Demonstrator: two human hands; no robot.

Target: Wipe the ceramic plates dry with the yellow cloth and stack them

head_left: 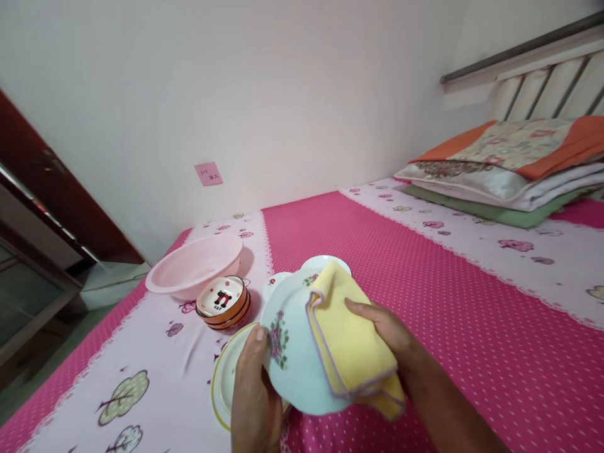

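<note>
My left hand grips the left rim of a white plate with purple flowers, thumb on its face. The plate is held up, tilted, above the bed. My right hand has a folded yellow cloth with a purple edge, which lies against the plate's right side; most of the fingers are hidden behind the cloth. Below and behind my left hand rests a yellow-rimmed plate, partly covered. Two more white dishes, one a plate and one with red flowers, peek out behind the held plate.
A pink basin stands at the left, near the wall. In front of it is a stack of orange bowls with a cat print. Folded bedding is piled at the far right of the bed. A pink note is on the wall.
</note>
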